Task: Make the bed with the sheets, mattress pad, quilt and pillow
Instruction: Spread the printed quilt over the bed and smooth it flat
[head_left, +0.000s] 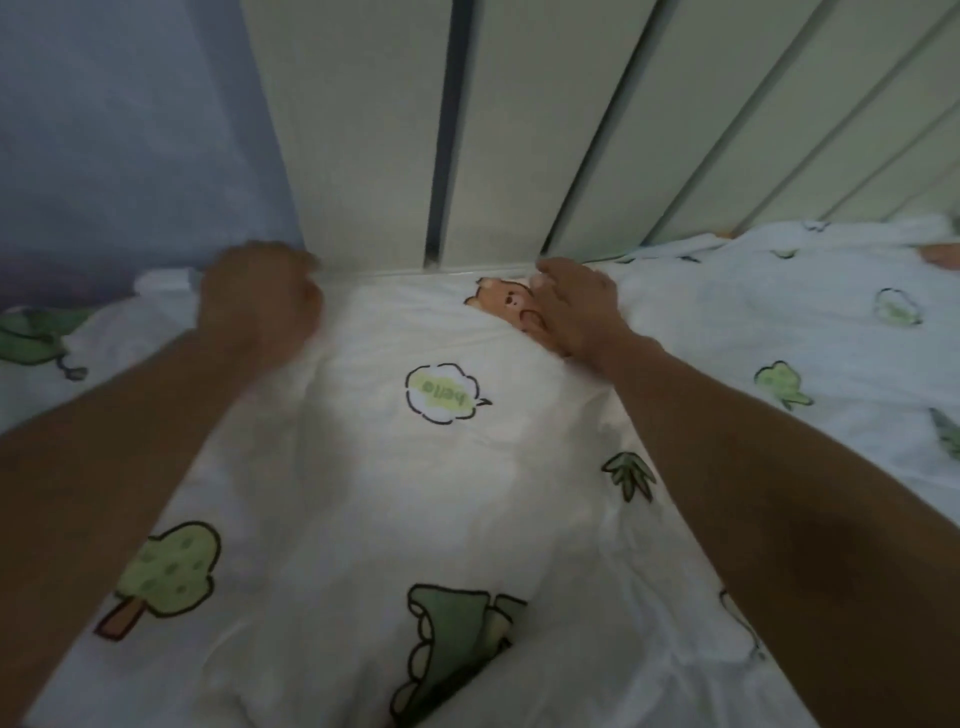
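Observation:
A white quilt (441, 499) printed with green trees, dinosaurs and a bear covers the bed below me and runs up to the far edge by the panelled wall. My left hand (260, 301), blurred, is curled on the quilt's far edge at the left, fingers bunched in the fabric. My right hand (571, 306) lies on the quilt's far edge beside the bear print (504, 299), fingers bent over the cloth with the thumb underneath. Both forearms reach forward across the quilt. No pillow or mattress pad shows.
A pale panelled wall (363, 130) with a dark vertical gap stands right behind the bed's far edge. A blue-grey curtain or cloth (119, 145) hangs at the upper left. More of the same printed fabric (805, 332) lies bunched at the right.

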